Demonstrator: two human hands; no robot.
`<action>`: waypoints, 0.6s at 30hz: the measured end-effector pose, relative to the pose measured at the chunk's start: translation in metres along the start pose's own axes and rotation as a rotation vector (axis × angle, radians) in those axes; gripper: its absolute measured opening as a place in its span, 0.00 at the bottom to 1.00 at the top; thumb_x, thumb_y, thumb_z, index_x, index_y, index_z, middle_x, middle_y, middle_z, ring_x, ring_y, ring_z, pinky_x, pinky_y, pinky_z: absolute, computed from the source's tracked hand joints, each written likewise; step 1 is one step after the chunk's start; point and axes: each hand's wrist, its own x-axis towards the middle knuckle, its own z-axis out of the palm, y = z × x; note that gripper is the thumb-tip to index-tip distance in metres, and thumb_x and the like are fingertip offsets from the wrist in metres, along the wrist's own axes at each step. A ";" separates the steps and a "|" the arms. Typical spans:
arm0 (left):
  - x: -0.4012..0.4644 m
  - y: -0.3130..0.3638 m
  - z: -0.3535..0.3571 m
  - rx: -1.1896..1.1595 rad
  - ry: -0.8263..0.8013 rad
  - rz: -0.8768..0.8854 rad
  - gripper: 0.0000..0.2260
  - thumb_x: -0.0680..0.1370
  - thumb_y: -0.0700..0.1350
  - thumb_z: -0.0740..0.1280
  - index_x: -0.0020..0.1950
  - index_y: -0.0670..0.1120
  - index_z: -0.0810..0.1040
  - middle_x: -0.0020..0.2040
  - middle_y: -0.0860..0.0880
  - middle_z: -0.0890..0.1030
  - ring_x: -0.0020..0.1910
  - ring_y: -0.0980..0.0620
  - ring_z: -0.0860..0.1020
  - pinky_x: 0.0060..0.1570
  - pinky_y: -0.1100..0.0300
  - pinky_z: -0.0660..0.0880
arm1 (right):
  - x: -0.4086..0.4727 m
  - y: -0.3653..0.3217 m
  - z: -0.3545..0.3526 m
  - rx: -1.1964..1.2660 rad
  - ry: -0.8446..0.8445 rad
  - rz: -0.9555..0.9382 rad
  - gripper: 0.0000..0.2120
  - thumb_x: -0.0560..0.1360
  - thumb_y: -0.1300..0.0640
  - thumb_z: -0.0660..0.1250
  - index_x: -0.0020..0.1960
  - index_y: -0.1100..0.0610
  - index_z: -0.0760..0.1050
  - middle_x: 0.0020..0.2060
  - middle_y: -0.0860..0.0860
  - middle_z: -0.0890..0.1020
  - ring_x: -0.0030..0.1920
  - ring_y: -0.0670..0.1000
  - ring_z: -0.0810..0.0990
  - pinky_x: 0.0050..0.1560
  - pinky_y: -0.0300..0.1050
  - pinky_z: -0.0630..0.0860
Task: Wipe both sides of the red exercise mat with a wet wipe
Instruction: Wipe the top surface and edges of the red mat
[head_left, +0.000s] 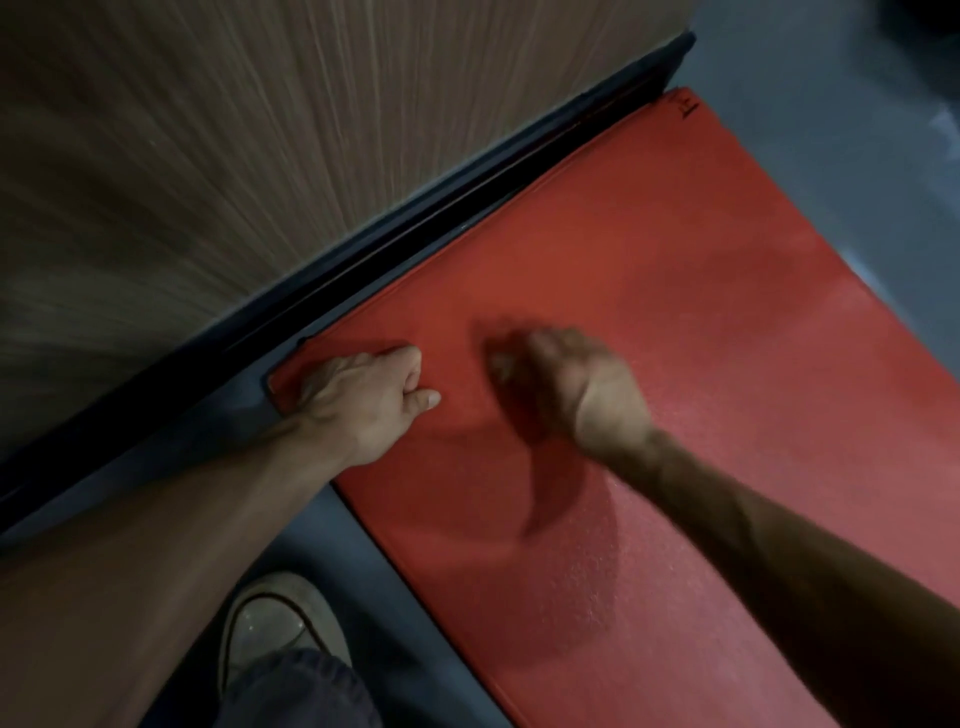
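Note:
The red exercise mat (691, 322) lies flat on the grey floor, running from lower centre to upper right beside a wall. My left hand (363, 400) grips the mat's near left corner, fingers curled round its edge and thumb on top. My right hand (566, 384) is blurred, fingers bent down onto the mat's surface. A small pale bit of wet wipe (501, 362) shows under its fingertips; most of it is hidden by the hand. A darker damp streak curves across the mat below the right wrist.
A wood-grain wall panel (234, 156) with a black skirting strip (415, 228) runs along the mat's left side. My shoe (275, 618) and dark trouser leg stand on the grey floor (831, 156) at the bottom left.

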 end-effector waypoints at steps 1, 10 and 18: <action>0.000 0.000 -0.001 -0.001 -0.002 -0.003 0.16 0.82 0.62 0.62 0.42 0.52 0.64 0.34 0.55 0.73 0.33 0.55 0.70 0.38 0.56 0.65 | 0.015 0.019 -0.006 -0.005 0.051 0.125 0.18 0.81 0.41 0.58 0.51 0.56 0.76 0.43 0.58 0.81 0.43 0.63 0.79 0.40 0.53 0.74; -0.004 0.008 -0.004 0.007 -0.020 -0.011 0.15 0.83 0.60 0.61 0.45 0.51 0.64 0.34 0.57 0.69 0.33 0.52 0.69 0.38 0.56 0.64 | 0.008 -0.009 0.003 0.098 -0.091 -0.025 0.10 0.78 0.51 0.64 0.53 0.56 0.78 0.41 0.56 0.81 0.40 0.61 0.80 0.37 0.49 0.75; -0.005 0.010 -0.004 -0.011 -0.037 -0.033 0.15 0.84 0.59 0.60 0.44 0.52 0.63 0.34 0.59 0.68 0.31 0.57 0.66 0.37 0.56 0.63 | 0.045 0.057 -0.021 -0.101 0.148 0.428 0.16 0.83 0.45 0.59 0.52 0.58 0.72 0.41 0.64 0.81 0.44 0.67 0.79 0.40 0.55 0.69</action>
